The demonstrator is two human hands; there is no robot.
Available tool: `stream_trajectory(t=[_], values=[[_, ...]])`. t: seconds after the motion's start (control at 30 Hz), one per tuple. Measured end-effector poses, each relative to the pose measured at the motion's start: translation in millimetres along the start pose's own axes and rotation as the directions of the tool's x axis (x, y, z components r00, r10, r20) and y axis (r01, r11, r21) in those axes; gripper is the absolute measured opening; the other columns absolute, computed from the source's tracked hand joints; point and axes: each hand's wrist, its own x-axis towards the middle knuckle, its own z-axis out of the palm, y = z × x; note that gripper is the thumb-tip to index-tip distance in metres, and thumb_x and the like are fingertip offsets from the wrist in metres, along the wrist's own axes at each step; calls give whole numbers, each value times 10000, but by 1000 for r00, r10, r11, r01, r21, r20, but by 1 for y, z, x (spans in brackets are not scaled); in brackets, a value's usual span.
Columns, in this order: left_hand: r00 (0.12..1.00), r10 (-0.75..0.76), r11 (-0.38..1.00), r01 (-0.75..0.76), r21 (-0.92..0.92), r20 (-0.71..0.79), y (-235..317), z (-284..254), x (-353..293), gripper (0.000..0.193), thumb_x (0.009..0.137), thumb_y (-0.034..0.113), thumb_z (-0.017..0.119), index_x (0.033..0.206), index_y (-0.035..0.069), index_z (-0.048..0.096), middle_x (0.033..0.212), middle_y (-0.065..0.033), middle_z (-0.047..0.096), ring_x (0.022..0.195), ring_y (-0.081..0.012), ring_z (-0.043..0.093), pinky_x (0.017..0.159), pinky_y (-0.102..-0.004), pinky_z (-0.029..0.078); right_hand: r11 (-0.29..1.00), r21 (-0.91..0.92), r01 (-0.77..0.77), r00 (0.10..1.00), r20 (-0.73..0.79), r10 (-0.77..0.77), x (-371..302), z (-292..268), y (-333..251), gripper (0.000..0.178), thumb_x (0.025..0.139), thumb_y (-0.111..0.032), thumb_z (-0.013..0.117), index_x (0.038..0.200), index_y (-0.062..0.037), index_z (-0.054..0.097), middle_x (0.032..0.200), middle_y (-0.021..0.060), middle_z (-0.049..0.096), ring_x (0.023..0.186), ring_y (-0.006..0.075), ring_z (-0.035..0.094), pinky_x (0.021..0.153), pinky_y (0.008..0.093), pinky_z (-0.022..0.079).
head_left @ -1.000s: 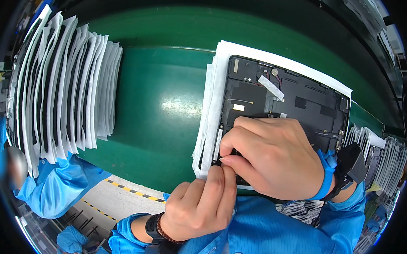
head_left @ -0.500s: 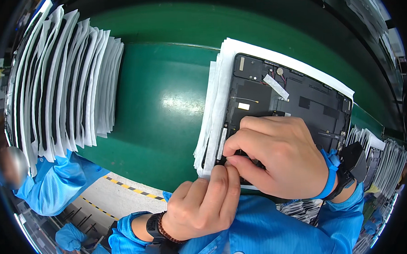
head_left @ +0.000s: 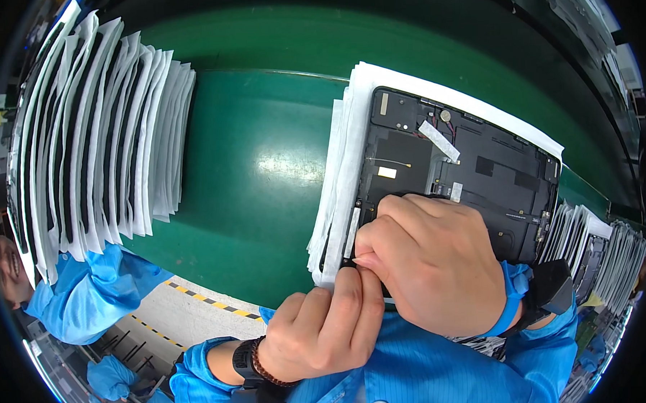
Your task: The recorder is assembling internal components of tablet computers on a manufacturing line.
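Green bench (head_left: 258,204), casing (head_left: 472,148) beneath hands (head_left: 434,261)

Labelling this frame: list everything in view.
Bench: one, green, centre
Device shell: one, black, centre right
Sheets: several, white, under shell
Strip: one, pale, on shell
Interleaved stack: one, black and white, left
Stacked pieces: many, greyish, far right
Co-workers: at least two, blue-clad, left
Floor markings: two, yellow and black, lower left
Wrist devices: two, black, one per wrist
Sleeves: two, blue, bottom
Left hand: one, bare, at shell's edge
Right hand: one, bare, over shell
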Motion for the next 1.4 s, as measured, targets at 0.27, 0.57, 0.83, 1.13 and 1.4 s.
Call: stream_trajectory(t=[0.27, 0.57, 0.83, 1.13, 1.4], values=[[999, 28, 999, -26, 41, -46, -2, 4, -1, 211, 768, 64, 620, 932, 38, 749, 858, -38, 643, 504, -57, 420, 411, -203, 282, 999, 38, -6, 999, -43, 8, -1, 4, -1, 155, 691, -95, 693, 737, -41, 556, 714, 60, 500, 653, 217, 582, 534, 341, 477], [998, 45, 998, -43, 41, -37, -2, 3, -2, 208, 774, 69, 608, 920, 46, 754, 849, -32, 638, 492, -55, 371, 408, -205, 261, 998, 64, -23, 998, -57, 27, -2, 7, 1, 154, 694, -89, 699, 746, -48, 560, 710, 60, 497, 638, 225, 575, 530, 346, 472], [998, 53, 998, -52, 46, -29, -2, 2, 0, 205, 774, 57, 599, 905, 45, 757, 819, -22, 636, 498, -62, 355, 414, -199, 242, 991, 120, -63, 997, -37, 68, -2, 5, 1, 186, 694, -39, 748, 796, -61, 593, 716, 68, 528, 623, 275, 567, 522, 374, 427], [999, 37, 998, -35, 55, -31, 2, 1, 0, 189, 782, 47, 602, 881, 55, 763, 788, -6, 626, 506, -64, 360, 423, -207, 229, 987, 149, -65, 997, -24, 69, -4, 5, 2, 196, 693, -48, 753, 801, -65, 590, 720, 70, 534, 616, 275, 568, 524, 377, 426], [998, 58, 994, -58, 96, -1, 2, -3, 0, 181, 790, 43, 605, 876, 50, 763, 784, -4, 616, 510, -63, 358, 426, -207, 220, 975, 202, -90, 995, -13, 95, -3, 1, 0, 191, 716, -59, 765, 814, -77, 603, 720, 63, 558, 619, 277, 590, 539, 375, 440]])
